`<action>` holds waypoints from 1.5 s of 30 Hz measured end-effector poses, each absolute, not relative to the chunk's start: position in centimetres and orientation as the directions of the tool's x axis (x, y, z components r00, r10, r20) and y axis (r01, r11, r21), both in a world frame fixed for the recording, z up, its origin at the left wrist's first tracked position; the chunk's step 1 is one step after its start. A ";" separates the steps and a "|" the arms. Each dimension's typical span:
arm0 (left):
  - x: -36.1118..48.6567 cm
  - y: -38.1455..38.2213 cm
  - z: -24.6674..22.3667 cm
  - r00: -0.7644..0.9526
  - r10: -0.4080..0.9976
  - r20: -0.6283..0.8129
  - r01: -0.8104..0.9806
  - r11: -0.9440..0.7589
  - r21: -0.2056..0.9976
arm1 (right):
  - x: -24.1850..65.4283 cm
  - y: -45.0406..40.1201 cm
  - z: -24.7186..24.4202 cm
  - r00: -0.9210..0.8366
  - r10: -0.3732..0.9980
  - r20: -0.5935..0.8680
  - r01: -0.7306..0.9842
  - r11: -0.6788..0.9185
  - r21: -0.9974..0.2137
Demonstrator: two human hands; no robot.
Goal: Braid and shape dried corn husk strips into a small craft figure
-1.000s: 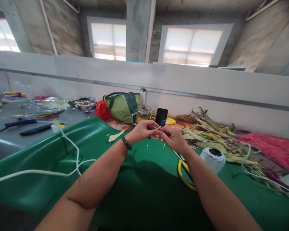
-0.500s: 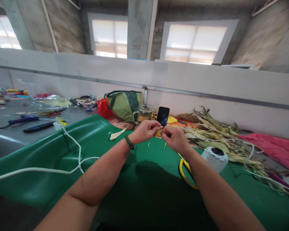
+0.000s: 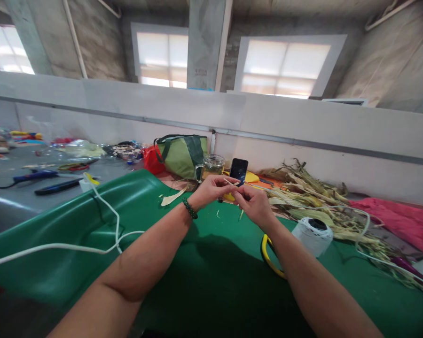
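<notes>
My left hand (image 3: 213, 188), with a green bead bracelet (image 3: 189, 208) on its wrist, pinches a thin pale strip (image 3: 228, 181) that looks like corn husk. Fingertips of my right hand (image 3: 254, 201) close on the same strip, meeting the left fingertips above the green mat (image 3: 218, 253). Most of the strip is hidden by the fingers. Just behind the hands a phone (image 3: 238, 170) leans upright, and a glass mug (image 3: 212, 165) of amber liquid stands to its left. Yellow-handled scissors or pliers (image 3: 268, 256) lie partly under my right forearm.
Dried corn husks (image 3: 303, 192) are heaped at the right, near a white thread spool (image 3: 312, 236) and pink cloth (image 3: 398, 225). A green bag (image 3: 183, 157) rests against the partition. A white cable (image 3: 63, 247) crosses the mat's left side; a glue gun (image 3: 35, 176) lies beyond.
The fingers have shifted, and a pale strip end now sticks up over my left fingertips. My right hand has turned slightly, its fingers less curled.
</notes>
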State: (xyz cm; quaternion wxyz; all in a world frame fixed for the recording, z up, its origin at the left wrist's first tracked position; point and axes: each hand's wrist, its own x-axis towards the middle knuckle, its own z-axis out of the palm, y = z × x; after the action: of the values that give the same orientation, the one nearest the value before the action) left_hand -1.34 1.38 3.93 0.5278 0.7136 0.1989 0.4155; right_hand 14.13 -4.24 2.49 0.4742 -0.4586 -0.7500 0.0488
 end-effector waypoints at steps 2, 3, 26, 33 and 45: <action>-1.1 1.3 3.8 0.541 0.717 0.440 -0.141 -0.439 0.888 | 14.1 -4.3 2.5 -0.128 0.721 0.681 0.668 0.570 -0.478; -1.0 1.2 3.7 0.532 0.712 0.459 -0.138 -0.462 0.876 | 14.1 -4.3 2.5 -0.129 0.713 0.689 0.684 0.567 -0.459; -1.8 0.9 4.0 0.729 0.597 0.335 -0.009 -0.482 0.876 | 16.4 -3.8 3.0 -0.301 0.752 0.586 0.828 0.511 -0.231; -1.6 0.4 4.0 0.758 0.579 0.301 0.035 -0.496 0.868 | 16.1 -4.0 3.0 -0.370 0.751 0.547 0.693 0.615 -0.375; -2.7 1.3 4.4 0.824 0.514 0.237 -0.080 -0.310 0.947 | 15.1 -4.3 3.2 -0.157 0.797 0.583 0.425 0.587 -0.689</action>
State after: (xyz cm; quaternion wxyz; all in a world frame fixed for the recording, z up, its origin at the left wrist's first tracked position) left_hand -2.73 1.33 4.37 0.5701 0.7663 0.1417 0.2603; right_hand 15.13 -4.29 3.19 0.4995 -0.4145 -0.7376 0.1861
